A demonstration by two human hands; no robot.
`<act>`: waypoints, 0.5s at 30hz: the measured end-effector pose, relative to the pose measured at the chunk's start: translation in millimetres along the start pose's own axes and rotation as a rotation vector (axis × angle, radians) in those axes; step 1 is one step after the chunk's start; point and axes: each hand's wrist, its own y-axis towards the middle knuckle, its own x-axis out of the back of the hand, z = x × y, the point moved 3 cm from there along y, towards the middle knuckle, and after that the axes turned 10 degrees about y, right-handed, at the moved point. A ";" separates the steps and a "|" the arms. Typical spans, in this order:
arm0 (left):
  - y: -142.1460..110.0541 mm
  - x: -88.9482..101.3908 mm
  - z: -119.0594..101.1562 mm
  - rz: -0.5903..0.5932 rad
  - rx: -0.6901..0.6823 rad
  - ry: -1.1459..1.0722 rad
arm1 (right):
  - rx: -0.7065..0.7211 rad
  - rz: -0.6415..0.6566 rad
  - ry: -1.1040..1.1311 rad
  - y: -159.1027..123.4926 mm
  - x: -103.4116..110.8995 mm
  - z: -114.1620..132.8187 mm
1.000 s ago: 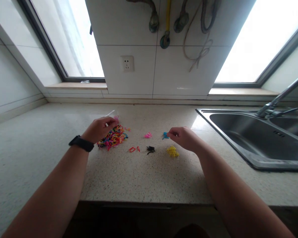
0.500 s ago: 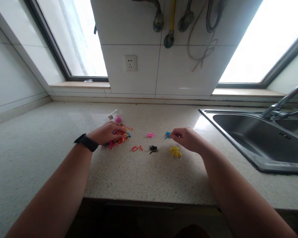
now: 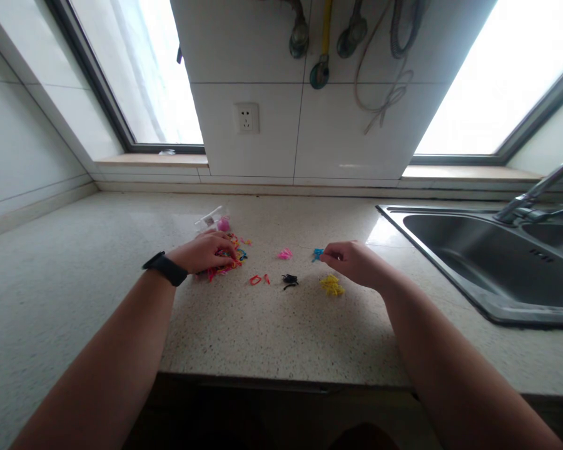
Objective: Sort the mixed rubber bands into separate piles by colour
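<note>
My left hand (image 3: pixel 212 251) lies over a mixed pile of small colourful rubber bands (image 3: pixel 221 271) on the counter. Its fingers are curled down into the pile and drawn together; what is between them is hidden. Thumb and forefinger of my right hand (image 3: pixel 351 259) are pinched at the edge of a small blue cluster of bands (image 3: pixel 317 254); I cannot make out what they hold. Nearby lie a pink cluster (image 3: pixel 285 254), a black cluster (image 3: pixel 289 280), a yellow cluster (image 3: pixel 332 285) and a couple of red bands (image 3: pixel 255 280).
Behind the mixed pile sits a clear plastic bag (image 3: pixel 210 219) beside a pink round thing (image 3: pixel 223 224). A steel sink (image 3: pixel 473 262) with a tap (image 3: pixel 520 203) is set into the counter (image 3: pixel 263 337) on the right. The tiled wall carries a socket (image 3: pixel 247 118) and pipes.
The fingers of my left hand have curled and closed further over the mixed pile. My right hand stays at the blue cluster, almost unmoved.
</note>
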 end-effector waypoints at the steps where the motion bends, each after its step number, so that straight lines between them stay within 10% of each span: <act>1: 0.1 -0.1 0.2 -0.004 -0.002 -0.006 | 0.001 0.000 -0.001 0.1 -0.1 0.0; 15: 1.6 5.1 -8.8 -0.062 -0.049 -0.053 | 0.004 0.008 -0.018 0.2 -1.6 1.2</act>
